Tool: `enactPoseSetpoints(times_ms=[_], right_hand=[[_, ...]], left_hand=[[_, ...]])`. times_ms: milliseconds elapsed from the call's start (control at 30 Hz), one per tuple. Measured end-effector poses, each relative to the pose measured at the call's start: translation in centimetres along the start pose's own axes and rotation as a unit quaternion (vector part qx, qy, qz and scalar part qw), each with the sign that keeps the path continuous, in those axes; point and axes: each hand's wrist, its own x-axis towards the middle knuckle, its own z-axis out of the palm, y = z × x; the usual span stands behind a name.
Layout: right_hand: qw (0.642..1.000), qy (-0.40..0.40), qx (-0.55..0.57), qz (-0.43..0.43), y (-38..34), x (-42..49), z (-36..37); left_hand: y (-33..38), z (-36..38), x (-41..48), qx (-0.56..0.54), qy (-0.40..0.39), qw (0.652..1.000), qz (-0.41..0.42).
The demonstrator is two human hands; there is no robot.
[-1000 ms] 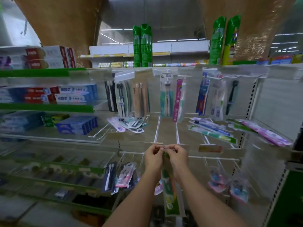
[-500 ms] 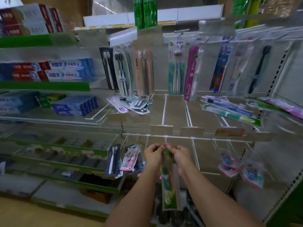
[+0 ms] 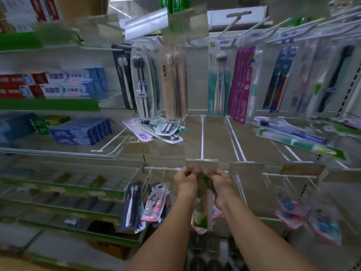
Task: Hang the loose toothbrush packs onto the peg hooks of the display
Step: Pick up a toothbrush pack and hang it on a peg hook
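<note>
Hands: two, left hand (image 3: pixel 185 182) and right hand (image 3: pixel 221 182), with one green toothbrush pack (image 3: pixel 199 211) held between them. Loose heaps of packs on the middle level: two, a left heap (image 3: pixel 154 132) and a right heap (image 3: pixel 293 137). Brushes per pack: two in the beige AUBO pack (image 3: pixel 173 85), two in the teal pack (image 3: pixel 218 83), two in the dark pack (image 3: pixel 131 208) lower left.

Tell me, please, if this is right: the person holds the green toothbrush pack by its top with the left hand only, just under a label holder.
Not quite: the head view shows both the left hand and right hand holding the green toothbrush pack by its top, just under the label holder.
</note>
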Motion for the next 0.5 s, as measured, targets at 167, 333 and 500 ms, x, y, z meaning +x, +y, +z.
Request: enactPoseSetpoints(times_ms=[167,333,500], right_hand=[[0.998,-0.020,0.058,-0.007,0.6,1.3,0.0],[0.994,-0.063,0.086,-0.016,0.3,1.1,-0.2],[0.993,-0.080,0.073,-0.035,0.3,0.6,-0.5]], left_hand=[[0.0,0.3,0.8,-0.015,-0.017,0.999,0.044],[0.7,0.1,0.4,-0.019,-0.050,0.996,0.071],[0.7,-0.3,0.6,-0.018,-0.069,0.995,0.064]])
